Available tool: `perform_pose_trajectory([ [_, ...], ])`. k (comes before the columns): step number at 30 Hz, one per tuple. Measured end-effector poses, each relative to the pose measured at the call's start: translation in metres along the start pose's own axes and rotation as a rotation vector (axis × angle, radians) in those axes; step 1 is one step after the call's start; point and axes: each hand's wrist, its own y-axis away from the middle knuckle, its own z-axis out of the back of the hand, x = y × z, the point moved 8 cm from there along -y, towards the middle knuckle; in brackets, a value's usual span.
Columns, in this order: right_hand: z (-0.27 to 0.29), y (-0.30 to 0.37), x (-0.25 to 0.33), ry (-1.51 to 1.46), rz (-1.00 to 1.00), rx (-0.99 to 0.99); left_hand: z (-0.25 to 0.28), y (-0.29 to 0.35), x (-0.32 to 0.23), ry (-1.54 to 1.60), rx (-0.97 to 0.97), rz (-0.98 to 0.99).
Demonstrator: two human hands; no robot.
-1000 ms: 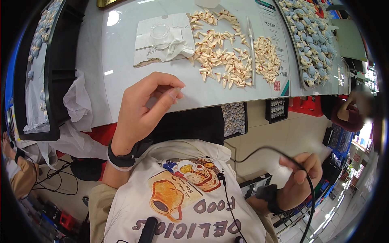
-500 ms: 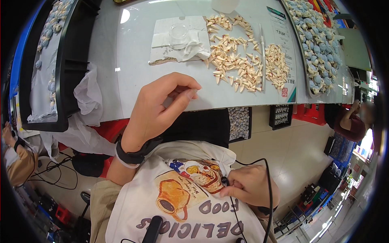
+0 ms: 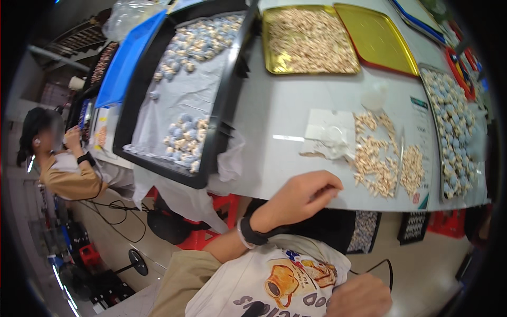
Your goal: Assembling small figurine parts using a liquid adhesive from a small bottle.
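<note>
My left hand [image 3: 296,203] hovers at the table's front edge, its fingers curled and the thumb brought to the index finger. Whether anything small sits between the fingertips is too fine to see. Beyond it lie a white sheet with a clear round dish [image 3: 331,133] and a crumpled tissue. Right of that are many small cream pointed pieces [image 3: 372,166], split by a thin clear rod [image 3: 400,161]. Low in front of my printed white shirt [image 3: 288,280] is my right hand [image 3: 360,298], blurred, with its fingers hidden.
A black crate [image 3: 198,158] of blue-and-cream balls stands left, a blue tray [image 3: 129,66] beyond it. Gold trays [image 3: 272,63] line the back, one full of small pieces. Another tray of balls [image 3: 449,132] is right. A person [image 3: 71,174] works far left.
The view has swung left, bringing the whole crate, the gold trays and the person into sight. My left hand keeps its curl; my right hand sits lower against the shirt, now blurred.
</note>
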Motion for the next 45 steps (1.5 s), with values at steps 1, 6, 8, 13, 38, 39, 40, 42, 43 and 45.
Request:
perform_pose_trajectory([
  [1,-0.003,-0.009,0.009,-0.216,0.158,0.078,-0.001,0.000,0.002,0.016,0.000,0.015],
  [6,0.005,-0.011,0.049,-0.521,0.434,0.055,0.009,0.008,0.001,0.008,-0.075,0.019],
  [8,0.014,-0.007,0.074,-0.595,0.677,0.037,0.008,0.006,-0.005,-0.018,-0.062,-0.021],
  [13,0.025,-0.015,0.059,-0.617,0.697,-0.039,0.009,0.002,0.004,-0.017,-0.037,0.013],
  [38,0.022,-0.039,0.039,-0.565,0.214,0.211,0.013,0.004,-0.004,0.001,-0.110,-0.096],
  [39,0.023,-0.039,0.040,-0.558,0.195,0.221,0.013,0.005,-0.003,0.003,-0.111,-0.094],
  [40,0.021,-0.039,0.040,-0.546,0.178,0.233,0.012,0.005,-0.002,0.016,-0.107,-0.088],
  [42,0.021,-0.040,0.040,-0.529,0.141,0.252,0.011,0.005,-0.001,0.031,-0.102,-0.076],
  [43,0.022,-0.041,0.040,-0.523,0.121,0.258,0.012,0.005,-0.001,0.044,-0.102,-0.058],
  [45,0.023,-0.042,0.039,-0.504,0.079,0.270,0.012,0.004,0.000,0.064,-0.098,-0.042],
])
